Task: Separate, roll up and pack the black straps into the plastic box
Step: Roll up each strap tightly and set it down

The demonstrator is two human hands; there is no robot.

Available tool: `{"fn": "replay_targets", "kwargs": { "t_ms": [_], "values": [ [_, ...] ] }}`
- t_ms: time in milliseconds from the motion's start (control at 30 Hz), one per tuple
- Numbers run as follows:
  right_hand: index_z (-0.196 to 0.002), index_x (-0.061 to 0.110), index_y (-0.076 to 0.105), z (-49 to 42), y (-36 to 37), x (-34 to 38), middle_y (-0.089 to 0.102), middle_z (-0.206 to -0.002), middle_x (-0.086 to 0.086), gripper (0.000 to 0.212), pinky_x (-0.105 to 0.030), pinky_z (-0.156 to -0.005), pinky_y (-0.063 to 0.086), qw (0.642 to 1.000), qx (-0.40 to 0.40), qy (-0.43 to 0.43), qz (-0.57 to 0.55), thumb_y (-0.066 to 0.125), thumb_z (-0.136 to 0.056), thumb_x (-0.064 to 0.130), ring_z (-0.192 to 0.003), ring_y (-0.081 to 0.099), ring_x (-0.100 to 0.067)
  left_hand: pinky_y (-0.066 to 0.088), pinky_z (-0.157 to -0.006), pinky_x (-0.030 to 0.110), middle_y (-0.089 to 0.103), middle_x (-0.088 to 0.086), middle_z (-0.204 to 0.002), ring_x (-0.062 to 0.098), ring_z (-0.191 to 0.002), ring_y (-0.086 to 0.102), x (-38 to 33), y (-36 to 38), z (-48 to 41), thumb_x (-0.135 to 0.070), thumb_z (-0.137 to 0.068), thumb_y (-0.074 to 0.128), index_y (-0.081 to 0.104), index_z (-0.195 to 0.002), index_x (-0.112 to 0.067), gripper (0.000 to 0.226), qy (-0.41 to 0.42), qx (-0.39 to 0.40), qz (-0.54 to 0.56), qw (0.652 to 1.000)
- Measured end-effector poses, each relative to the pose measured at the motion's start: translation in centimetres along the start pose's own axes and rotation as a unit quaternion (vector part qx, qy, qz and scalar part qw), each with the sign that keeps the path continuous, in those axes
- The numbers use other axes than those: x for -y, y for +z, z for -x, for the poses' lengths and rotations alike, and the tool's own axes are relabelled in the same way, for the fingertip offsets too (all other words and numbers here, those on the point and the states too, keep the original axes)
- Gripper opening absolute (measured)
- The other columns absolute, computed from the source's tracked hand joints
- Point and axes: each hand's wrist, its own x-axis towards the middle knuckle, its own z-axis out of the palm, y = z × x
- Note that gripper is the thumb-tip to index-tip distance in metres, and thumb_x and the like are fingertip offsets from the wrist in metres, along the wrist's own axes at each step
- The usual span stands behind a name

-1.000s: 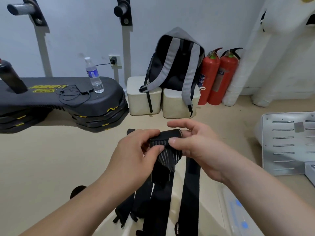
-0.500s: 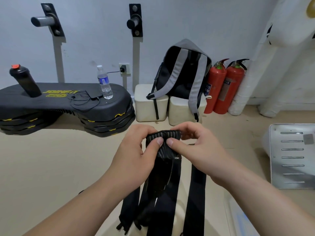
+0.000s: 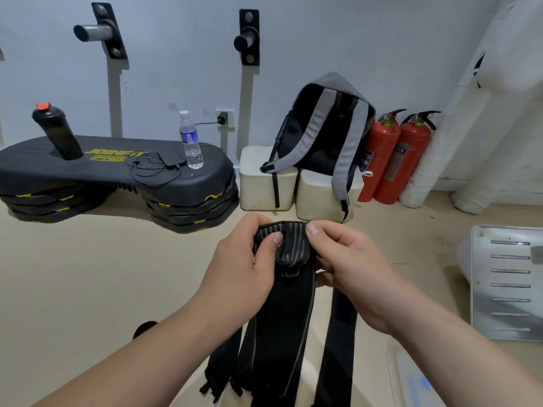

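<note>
A black strap with thin grey stripes [image 3: 283,245] is held up in front of me, its top end curled into a small roll. My left hand [image 3: 238,265] pinches the roll's left side, thumb on the front. My right hand [image 3: 349,268] pinches the right side, thumb on the top edge. The rest of that strap hangs straight down between my arms. Other black straps [image 3: 338,348] hang beside it, down to the bottom edge. A clear plastic box [image 3: 411,380] shows partly at the lower right, under my right forearm.
A black stepper platform [image 3: 117,171] with a dark shaker, a water bottle [image 3: 190,142] and a cable stands at the left. A grey backpack [image 3: 326,136] rests on two cream boxes against the wall, beside two red fire extinguishers [image 3: 396,157]. A perforated metal plate [image 3: 508,280] lies right.
The view has tilted up, showing more of the wall. Both hands have curled the strap's top end further into a tighter roll, and the right thumb now sits on the top edge.
</note>
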Motion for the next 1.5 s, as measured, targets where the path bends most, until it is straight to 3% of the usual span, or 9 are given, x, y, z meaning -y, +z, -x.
{"fn": "replay_targets", "kwargs": {
  "t_ms": [100,200,367,500,667,900,1067,1200,1500],
  "values": [
    [-0.118,0.02,0.075,0.3,0.0,0.3,0.071,-0.071,0.013,0.028,-0.026,-0.068,0.055,0.999,0.028,-0.016,-0.008,0.054,-0.108,0.036,-0.067,0.068,-0.001,0.039,-0.055,0.016,0.064,-0.018,-0.07,0.004,-0.058,0.055,0.0,-0.2,-0.1,-0.022,-0.106,0.06,0.061,-0.098,-0.034,0.014,0.012,-0.007,-0.003,1.0],
    [-0.122,0.023,0.07,0.4,0.1,0.2,0.081,-0.094,0.0,0.021,-0.021,-0.068,0.056,0.999,0.028,-0.037,0.017,0.066,-0.102,0.025,-0.085,0.078,-0.011,0.041,-0.055,0.017,0.065,-0.015,-0.069,0.007,-0.057,0.056,0.1,-0.3,-0.1,-0.022,-0.103,0.064,0.065,-0.098,-0.035,0.014,0.026,-0.017,-0.009,0.999],
    [-0.111,0.028,0.07,0.2,0.0,-0.6,0.078,-0.099,-0.016,0.013,-0.052,-0.09,0.064,0.998,0.011,-0.043,0.035,0.065,-0.104,0.018,-0.1,0.074,-0.04,0.058,-0.069,0.032,0.075,-0.006,-0.08,0.014,-0.073,0.071,0.2,-0.2,0.2,-0.019,-0.102,0.068,0.074,-0.102,-0.034,0.017,0.025,-0.006,0.038,0.999],
    [-0.104,0.032,0.072,0.2,0.0,-0.5,0.076,-0.097,-0.016,0.02,-0.035,-0.08,0.064,0.999,-0.003,-0.05,0.011,0.065,-0.102,0.014,-0.089,0.076,-0.025,0.059,-0.075,0.02,0.08,-0.004,-0.087,0.009,-0.081,0.074,-0.6,-0.1,0.2,-0.006,-0.1,0.068,0.078,-0.101,-0.026,0.022,-0.004,0.01,0.122,0.992],
    [-0.103,0.026,0.071,0.2,0.2,-0.6,0.076,-0.086,-0.015,0.022,-0.045,-0.078,0.066,0.998,-0.032,-0.04,-0.029,0.066,-0.099,0.005,-0.083,0.077,-0.031,0.057,-0.066,0.017,0.082,0.003,-0.085,0.009,-0.076,0.076,-1.2,0.2,0.4,0.0,-0.1,0.065,0.079,-0.102,-0.021,0.025,-0.064,0.034,0.191,0.979],
    [-0.093,0.022,0.066,0.0,-0.3,-0.6,0.064,-0.077,-0.009,0.026,-0.041,-0.067,0.052,0.998,-0.033,-0.056,-0.015,0.06,-0.097,-0.002,-0.074,0.06,-0.026,0.052,-0.056,0.021,0.078,0.007,-0.081,0.011,-0.066,0.07,-2.0,0.2,0.5,-0.015,-0.105,0.061,0.08,-0.108,-0.022,0.02,-0.138,0.066,0.235,0.96],
    [-0.085,0.023,0.064,-0.1,0.1,-0.4,0.06,-0.068,-0.002,0.028,-0.035,-0.06,0.046,0.995,-0.057,-0.077,0.0,0.062,-0.096,-0.003,-0.066,0.054,-0.018,0.054,-0.071,0.037,0.072,0.023,-0.089,0.018,-0.077,0.067,-1.8,0.3,0.5,-0.039,-0.096,0.069,0.08,-0.108,-0.029,0.02,-0.133,0.082,0.232,0.96],
    [-0.083,0.022,0.063,0.0,0.4,-0.4,0.061,-0.067,-0.004,0.028,-0.036,-0.059,0.046,0.995,-0.06,-0.081,0.014,0.064,-0.097,-0.002,-0.065,0.054,-0.02,0.058,-0.069,0.024,0.081,0.009,-0.087,0.017,-0.081,0.076,-1.7,0.5,0.5,-0.019,-0.098,0.071,0.08,-0.108,-0.023,0.014,-0.124,0.065,0.247,0.959],
    [-0.1,0.032,0.077,0.3,0.7,-0.5,0.072,-0.082,0.0,0.021,-0.02,-0.062,0.052,0.998,-0.042,-0.045,0.021,0.06,-0.104,0.021,-0.075,0.067,-0.007,0.06,-0.085,0.045,0.079,0.006,-0.09,0.018,-0.084,0.073,-0.4,0.7,0.1,-0.013,-0.101,0.07,0.077,-0.099,-0.028,0.017,-0.117,0.01,0.194,0.974]
  ]
}}
